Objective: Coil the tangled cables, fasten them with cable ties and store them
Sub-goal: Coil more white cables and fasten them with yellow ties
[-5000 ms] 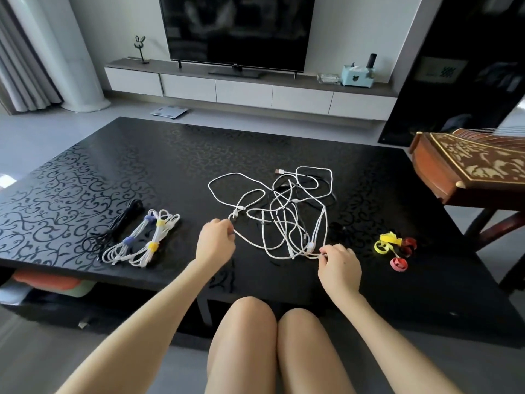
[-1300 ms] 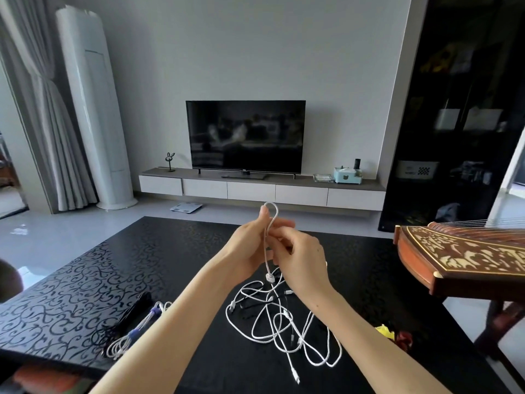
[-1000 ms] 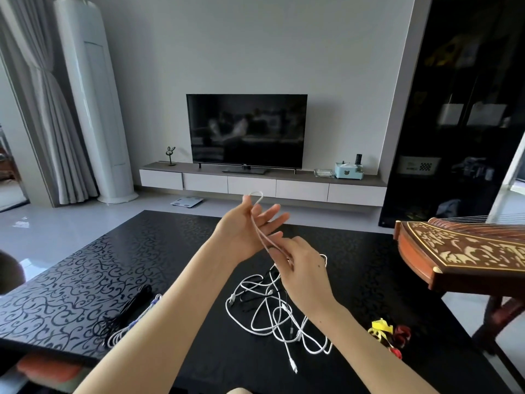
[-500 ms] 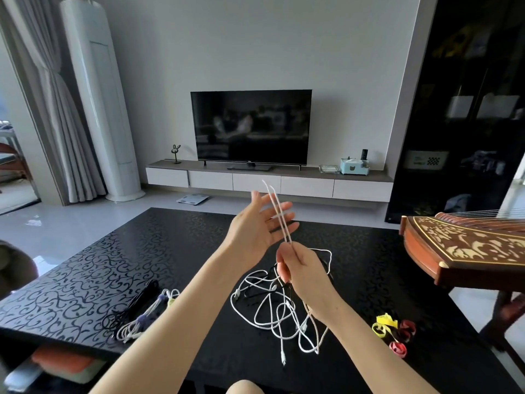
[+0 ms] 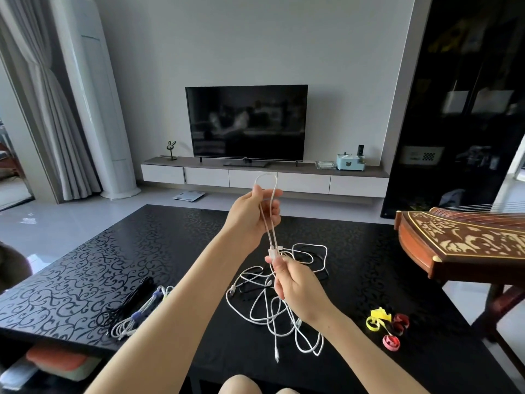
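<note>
I see both hands up in front of me, over the black table (image 5: 93,265). My left hand (image 5: 250,218) is the higher one. Its fingers (image 5: 273,207) are curled round a white cable (image 5: 266,174), and the thumb sticks up beside it. The cable makes a small loop that pokes out just above those fingers. Two strands of it run down side by side from the left fingers to my right hand (image 5: 297,290).

The right hand is lower and closer to me. Its fingertips (image 5: 277,265) pinch the two strands together, right under a little white plug (image 5: 273,253). So both hands are holding the same cable, one at the top and one at the bottom.

Below the right fingers, the cable drops into a pile of white cables (image 5: 270,311) that lies in messy loops on the table. One loose end with a plug lies at the near side of the pile.

Off to the right of my right fingers, well apart from them, lie the cable ties (image 5: 382,322), some yellow and some red, curled up. Off to the left of my left arm lie the tied bundles (image 5: 136,315), white ones with coloured bands, just beside a black bundle (image 5: 129,301).
</note>
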